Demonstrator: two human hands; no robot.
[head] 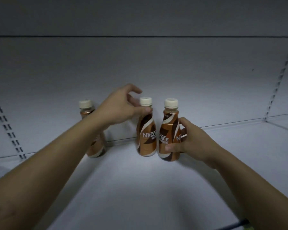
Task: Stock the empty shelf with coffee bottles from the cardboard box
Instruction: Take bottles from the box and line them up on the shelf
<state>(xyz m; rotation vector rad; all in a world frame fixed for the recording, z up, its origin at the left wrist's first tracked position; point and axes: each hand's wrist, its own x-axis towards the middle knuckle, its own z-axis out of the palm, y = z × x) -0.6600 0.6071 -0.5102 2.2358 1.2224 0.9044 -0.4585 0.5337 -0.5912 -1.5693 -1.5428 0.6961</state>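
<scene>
On the white shelf (140,188), the left bottle (88,113) stands far back, half hidden behind the left forearm. The left hand (118,108) reaches in, thumb and fingers pinching the middle bottle (146,136) at its neck, seemingly lightly. Just right, touching it, the right bottle (169,135) stands gripped low by the right hand (189,140). A slotted upright (279,77) rises far right.

I count three coffee bottles on the shelf (140,180): left bottle (96,146), middle bottle (146,135), right bottle (169,135). Two hands: left hand (118,108), right hand (188,138).
</scene>
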